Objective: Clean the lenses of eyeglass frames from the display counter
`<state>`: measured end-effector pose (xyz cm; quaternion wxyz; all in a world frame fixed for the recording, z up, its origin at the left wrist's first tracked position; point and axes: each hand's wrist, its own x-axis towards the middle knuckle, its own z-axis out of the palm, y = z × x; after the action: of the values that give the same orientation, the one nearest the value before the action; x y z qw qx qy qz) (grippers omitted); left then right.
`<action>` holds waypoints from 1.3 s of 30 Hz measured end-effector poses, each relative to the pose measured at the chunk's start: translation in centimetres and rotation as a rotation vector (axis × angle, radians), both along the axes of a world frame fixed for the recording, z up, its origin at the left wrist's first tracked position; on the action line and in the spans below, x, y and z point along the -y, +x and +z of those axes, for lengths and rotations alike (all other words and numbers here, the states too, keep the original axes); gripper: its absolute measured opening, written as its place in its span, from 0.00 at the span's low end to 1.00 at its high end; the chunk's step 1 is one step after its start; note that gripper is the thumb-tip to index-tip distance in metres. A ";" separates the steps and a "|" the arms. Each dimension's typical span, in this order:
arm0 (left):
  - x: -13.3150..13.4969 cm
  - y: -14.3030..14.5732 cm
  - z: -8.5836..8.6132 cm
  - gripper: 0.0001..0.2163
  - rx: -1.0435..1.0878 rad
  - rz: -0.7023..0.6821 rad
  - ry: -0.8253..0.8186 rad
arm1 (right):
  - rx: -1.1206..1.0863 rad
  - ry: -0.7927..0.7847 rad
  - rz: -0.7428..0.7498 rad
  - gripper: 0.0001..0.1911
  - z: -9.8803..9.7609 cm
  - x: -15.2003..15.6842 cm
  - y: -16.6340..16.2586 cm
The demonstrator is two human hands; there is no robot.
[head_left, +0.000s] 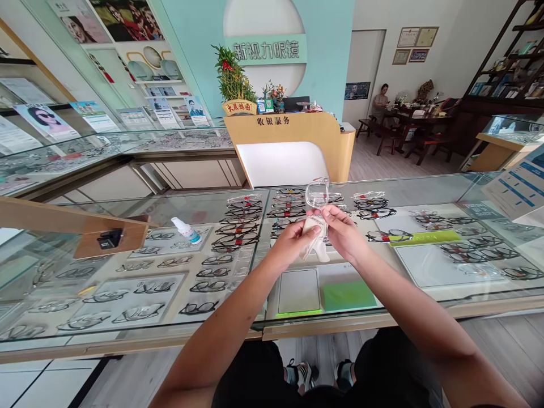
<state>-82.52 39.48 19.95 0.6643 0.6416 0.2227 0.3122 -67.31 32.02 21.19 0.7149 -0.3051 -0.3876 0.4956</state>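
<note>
A pair of clear-framed glasses point(317, 192) stands upright above the glass counter point(425, 190), held between both hands. My left hand point(293, 241) is closed on a pale cleaning cloth point(315, 243) pressed against the lower part of the glasses. My right hand point(342, 229) pinches the glasses from the right, its fingers touching the cloth too. Both hands hover over the display case, whose trays hold several rows of dark frames point(238, 226) under the glass.
A small spray bottle point(186, 229) lies on the counter to the left, beside a wooden stand point(108, 235) with a black clip. A cashier desk point(293, 139) stands behind the counter. A person sits at a table point(380, 102) at the back right.
</note>
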 end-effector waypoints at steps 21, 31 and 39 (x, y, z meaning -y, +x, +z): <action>0.3 0.0 0.0 0.31 0.154 -0.048 0.016 | -0.091 -0.003 0.067 0.15 0.0 0.3 -0.3; 0.3 -0.5 0.8 0.25 -0.107 -0.001 0.177 | -0.093 0.004 0.105 0.14 0.6 0.6 -0.3; 0.2 -0.9 1.3 0.27 -0.034 -0.070 0.124 | -0.048 0.004 0.085 0.14 0.5 0.4 -0.2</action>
<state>-83.40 39.28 21.27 0.6299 0.6941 0.1915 0.2912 -67.47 31.59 21.71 0.7030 -0.2750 -0.3836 0.5319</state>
